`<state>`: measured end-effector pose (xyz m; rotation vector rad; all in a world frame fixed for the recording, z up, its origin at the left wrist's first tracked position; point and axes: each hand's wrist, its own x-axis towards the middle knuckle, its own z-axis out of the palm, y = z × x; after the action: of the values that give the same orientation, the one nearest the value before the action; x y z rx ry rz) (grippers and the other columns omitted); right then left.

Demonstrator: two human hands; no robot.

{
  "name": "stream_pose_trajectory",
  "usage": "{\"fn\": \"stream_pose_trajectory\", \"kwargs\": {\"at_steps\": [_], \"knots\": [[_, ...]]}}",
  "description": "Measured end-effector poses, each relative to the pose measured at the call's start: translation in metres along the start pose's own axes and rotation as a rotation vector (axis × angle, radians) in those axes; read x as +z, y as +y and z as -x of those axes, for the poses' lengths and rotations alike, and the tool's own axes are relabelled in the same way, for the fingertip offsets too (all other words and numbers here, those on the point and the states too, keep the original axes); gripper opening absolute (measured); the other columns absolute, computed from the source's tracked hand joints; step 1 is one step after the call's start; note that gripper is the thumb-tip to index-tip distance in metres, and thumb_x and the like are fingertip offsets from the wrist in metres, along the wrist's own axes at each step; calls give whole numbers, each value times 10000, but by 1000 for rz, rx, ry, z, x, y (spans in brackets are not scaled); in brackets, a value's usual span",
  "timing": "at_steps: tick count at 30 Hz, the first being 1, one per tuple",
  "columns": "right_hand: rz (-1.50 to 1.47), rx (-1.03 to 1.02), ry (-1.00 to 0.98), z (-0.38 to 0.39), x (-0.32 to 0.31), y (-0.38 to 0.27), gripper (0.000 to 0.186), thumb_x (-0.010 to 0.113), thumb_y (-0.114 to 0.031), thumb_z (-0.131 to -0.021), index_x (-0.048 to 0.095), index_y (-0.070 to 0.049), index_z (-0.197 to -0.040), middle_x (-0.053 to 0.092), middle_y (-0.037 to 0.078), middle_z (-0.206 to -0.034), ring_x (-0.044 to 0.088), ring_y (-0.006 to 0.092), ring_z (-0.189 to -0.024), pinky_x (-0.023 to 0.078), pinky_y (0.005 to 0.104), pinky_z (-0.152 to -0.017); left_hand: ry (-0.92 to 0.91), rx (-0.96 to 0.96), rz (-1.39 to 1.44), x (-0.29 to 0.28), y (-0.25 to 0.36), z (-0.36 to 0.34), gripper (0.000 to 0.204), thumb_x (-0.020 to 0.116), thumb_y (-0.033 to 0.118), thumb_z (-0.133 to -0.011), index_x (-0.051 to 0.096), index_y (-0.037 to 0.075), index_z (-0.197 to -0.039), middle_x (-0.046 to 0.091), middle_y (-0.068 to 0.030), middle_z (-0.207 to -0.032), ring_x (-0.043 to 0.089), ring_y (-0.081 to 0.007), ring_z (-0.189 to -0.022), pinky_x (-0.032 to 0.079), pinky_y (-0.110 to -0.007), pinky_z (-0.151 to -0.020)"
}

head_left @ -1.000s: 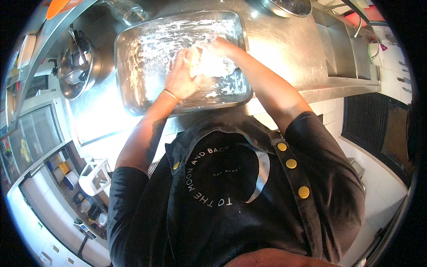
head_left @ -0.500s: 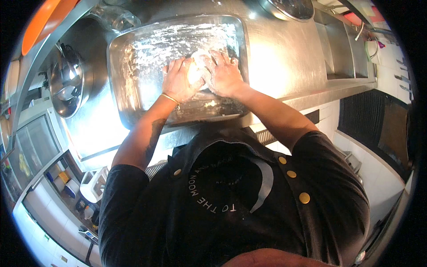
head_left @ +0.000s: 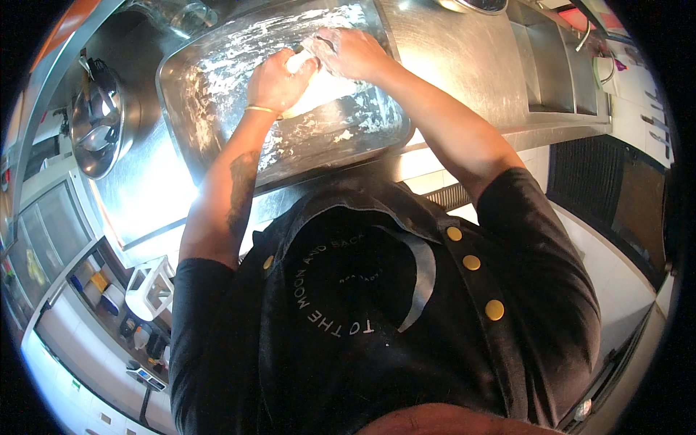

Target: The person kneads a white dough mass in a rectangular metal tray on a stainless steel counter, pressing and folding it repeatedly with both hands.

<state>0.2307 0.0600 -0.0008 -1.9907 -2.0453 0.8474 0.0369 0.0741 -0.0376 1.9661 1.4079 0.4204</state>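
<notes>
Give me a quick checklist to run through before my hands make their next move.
1. Left hand on the pale dough: ok, fingers curled onto it.
2. Right hand on the dough: ok, also curled onto it.
3. Dough inside the metal tray: ok, within its walls.
4. Wrists bare: not ok, a yellowish band is on the left wrist.
5. Bowl of utensils clear of the tray: ok, it stands apart, to the left.
6. Dough surface smooth: cannot tell, glare washes it out.
</notes>
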Motion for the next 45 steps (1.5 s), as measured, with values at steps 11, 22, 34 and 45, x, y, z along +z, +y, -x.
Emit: {"fn": "stream_pose_trajectory", "kwargs": {"at_steps": [11, 22, 34, 45], "knots": [[-112, -383, -115, 139, 38, 39, 786, 676, -403, -929, 344, -60, -1553, 484, 293, -1404, 468, 472, -1324, 383, 544, -1132, 75, 680, -189, 25, -7, 117, 489, 813, 501, -727, 695, 86, -956, 589, -97, -943, 566, -306, -921, 394, -460, -834], [283, -183, 52, 152, 61, 80, 531, 649, -410, -926, 555, -86, -1336, 521, 225, -1273, 504, 395, -1228, 377, 596, -1005, 56, 601, -46, 79, 25, 92, 355, 799, 417, -787, 685, 99, -898, 576, -89, -947, 550, -317, -955, 393, -485, -829], [85, 81, 63, 93, 54, 95, 562, 599, -485, -981, 573, -40, -1323, 564, 227, -1307, 523, 426, -1231, 394, 574, -1021, 4, 215, -116, 107, 28, 44, 424, 641, 469, -893, 709, 80, -1049, 690, -159, -1019, 624, -347, -1062, 411, -510, -951], [474, -374, 35, 119, 39, 62, 1047, 772, -644, -752, 314, -253, -1609, 326, 164, -1583, 333, 522, -1393, 285, 681, -1160, -128, 252, 299, 57, 21, 54, 845, 735, 293, -881, 310, 143, -1595, 422, -298, -1526, 403, -469, -1417, 343, -522, -1184]]}}
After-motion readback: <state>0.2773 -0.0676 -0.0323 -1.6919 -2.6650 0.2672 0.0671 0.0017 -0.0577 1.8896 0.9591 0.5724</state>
